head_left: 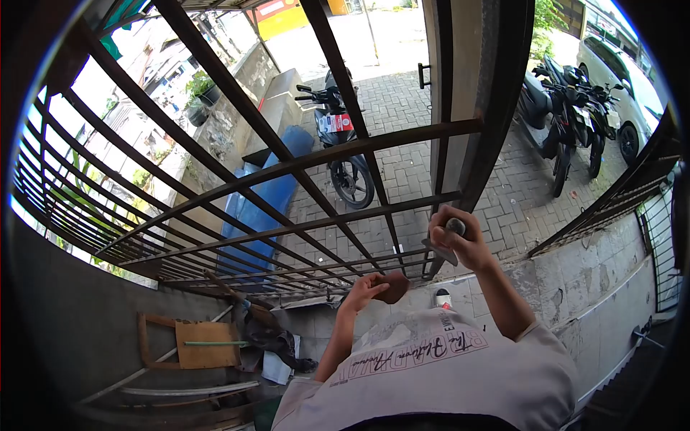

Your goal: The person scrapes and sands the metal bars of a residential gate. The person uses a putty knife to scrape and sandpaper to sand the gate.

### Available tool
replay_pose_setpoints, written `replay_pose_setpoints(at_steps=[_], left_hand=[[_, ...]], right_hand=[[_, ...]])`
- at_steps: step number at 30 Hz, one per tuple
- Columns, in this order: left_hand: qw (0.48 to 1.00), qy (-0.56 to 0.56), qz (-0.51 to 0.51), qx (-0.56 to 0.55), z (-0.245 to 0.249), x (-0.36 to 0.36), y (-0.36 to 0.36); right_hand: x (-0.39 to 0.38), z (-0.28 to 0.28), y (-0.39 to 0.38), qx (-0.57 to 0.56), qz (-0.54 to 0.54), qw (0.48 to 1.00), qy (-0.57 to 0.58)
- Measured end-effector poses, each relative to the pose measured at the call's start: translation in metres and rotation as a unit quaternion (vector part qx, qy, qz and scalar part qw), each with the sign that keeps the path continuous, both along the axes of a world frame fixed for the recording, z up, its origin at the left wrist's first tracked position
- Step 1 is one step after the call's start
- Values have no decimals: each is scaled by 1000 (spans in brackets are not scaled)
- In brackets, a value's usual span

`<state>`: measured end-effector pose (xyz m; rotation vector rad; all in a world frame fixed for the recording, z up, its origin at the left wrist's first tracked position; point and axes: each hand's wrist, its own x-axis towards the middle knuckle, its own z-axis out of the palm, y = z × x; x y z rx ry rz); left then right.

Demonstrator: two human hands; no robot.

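Observation:
My right hand (462,241) is wrapped round the handle of a scraper (440,251), whose flat grey blade points down and left. It is raised beside the free edge of the dark metal gate (413,134), close to a crossbar. Lower down, my left hand (365,290) pinches a piece of reddish-brown sandpaper (394,287) between thumb and fingers, near the gate's lower bars.
Beyond the bars a motorbike (345,144) stands on paving, beside a blue tarp-like bundle (277,190). More motorbikes (560,115) and a white car (625,79) are at right. A wooden frame (154,341) and dark cloth (269,341) lie at lower left.

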<state>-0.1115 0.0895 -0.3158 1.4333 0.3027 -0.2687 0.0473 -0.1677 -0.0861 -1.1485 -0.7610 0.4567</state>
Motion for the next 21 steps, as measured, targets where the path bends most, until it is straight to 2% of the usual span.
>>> replay_pose_setpoints(at_steps=[1,3,5,7,9,10,11,13,15,21], left_hand=[[1000,8,29,-6,-10,2,-1],[998,0,53,-33,-27,-2,-4],[988,65,136,38,-68,-16,-4],[970,97,221,3,-132,-42,-2],[921,209,323,66,-151,-70,-18],[919,209,329,65,-218,-103,-15],[885,223,308,269,-265,-129,-12],[876,230,327,268,-251,-163,-32],[863,245,349,269,-250,-186,-67],[822,295,408,267,-260,-219,-152]], right_hand=[[6,22,6,79,4,996,-48],[17,74,18,250,68,964,-60],[26,119,24,353,106,924,-102],[36,144,26,374,109,914,-116],[43,153,34,393,112,904,-126],[46,155,40,383,103,910,-121],[49,156,43,371,95,916,-115],[56,151,52,374,131,910,-125],[53,148,62,366,91,919,-113],[64,149,48,280,92,940,-170]])
